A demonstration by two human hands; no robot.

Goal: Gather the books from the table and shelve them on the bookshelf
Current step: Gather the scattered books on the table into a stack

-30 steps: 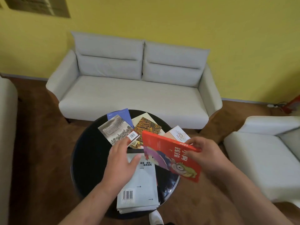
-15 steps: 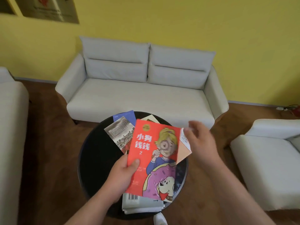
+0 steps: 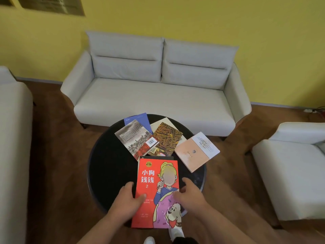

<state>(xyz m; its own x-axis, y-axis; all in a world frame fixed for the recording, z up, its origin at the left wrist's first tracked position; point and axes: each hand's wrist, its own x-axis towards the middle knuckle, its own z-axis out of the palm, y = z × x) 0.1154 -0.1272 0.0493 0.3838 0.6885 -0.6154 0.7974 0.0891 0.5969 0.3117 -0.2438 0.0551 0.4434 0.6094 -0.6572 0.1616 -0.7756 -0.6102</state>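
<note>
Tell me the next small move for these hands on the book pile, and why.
Probably release the right hand and reach for the peach book, the nearest loose one, to add it on top. The red book lies on the pile at the near edge of the table, held at both sides; the left hand can steady it.

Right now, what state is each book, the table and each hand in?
red book, face up atop another book at the near edge of the table, held by both hands.
left hand, thumb on the red cover, gripping its left edge.
right hand, gripping its right edge.
grey city book, flat, overlapping the blue book.
brown patterned book, flat, untouched.
peach book, flat, near the table's right edge.
</note>
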